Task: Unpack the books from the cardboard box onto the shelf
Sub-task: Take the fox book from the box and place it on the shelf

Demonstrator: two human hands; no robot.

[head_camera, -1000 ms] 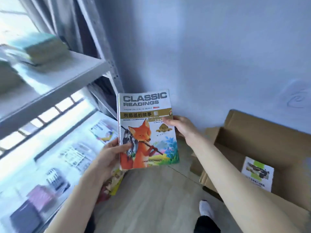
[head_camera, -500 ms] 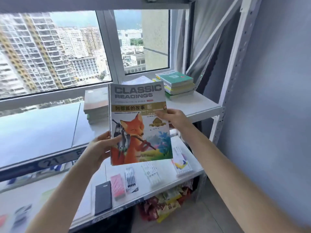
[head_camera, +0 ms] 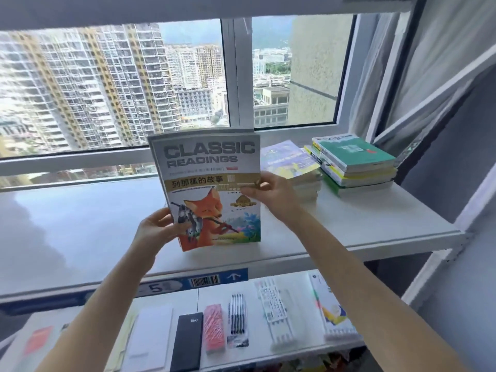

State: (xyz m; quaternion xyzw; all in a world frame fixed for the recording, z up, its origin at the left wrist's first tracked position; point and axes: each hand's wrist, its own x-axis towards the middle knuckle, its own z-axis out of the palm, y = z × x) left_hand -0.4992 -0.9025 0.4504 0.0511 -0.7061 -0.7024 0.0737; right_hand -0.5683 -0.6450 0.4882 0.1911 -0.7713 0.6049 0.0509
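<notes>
A wide window (head_camera: 188, 76) fills the far wall, looking out on tall apartment blocks; a pale curtain (head_camera: 381, 76) hangs at its right edge. Before it runs a white metal shelf (head_camera: 80, 224), its front lip carrying a blue label strip (head_camera: 204, 281) with a barcode and arrow. The left half of the shelf surface is bare.

At the far right of the shelf lie two stacks of books: a green-topped stack (head_camera: 354, 159) nearest the upright post, and a lower stack with a pale purple cover (head_camera: 290, 163) just to its left, the two touching or nearly so.

The book (head_camera: 212, 189), with a fox on its cover, is held upright, cover to the camera, above the middle of the shelf. Whether its lower edge touches the shelf cannot be told. The left hand (head_camera: 158, 229) clasps its lower left edge, thumb on the cover. The right hand (head_camera: 271, 194) pinches the right edge, thumb in front.

The lower shelf (head_camera: 295, 342) carries flat stationery: a black notebook (head_camera: 188, 342), a pink packet (head_camera: 214, 328), a pack of pens (head_camera: 237, 318) and white packets (head_camera: 276, 315).
</notes>
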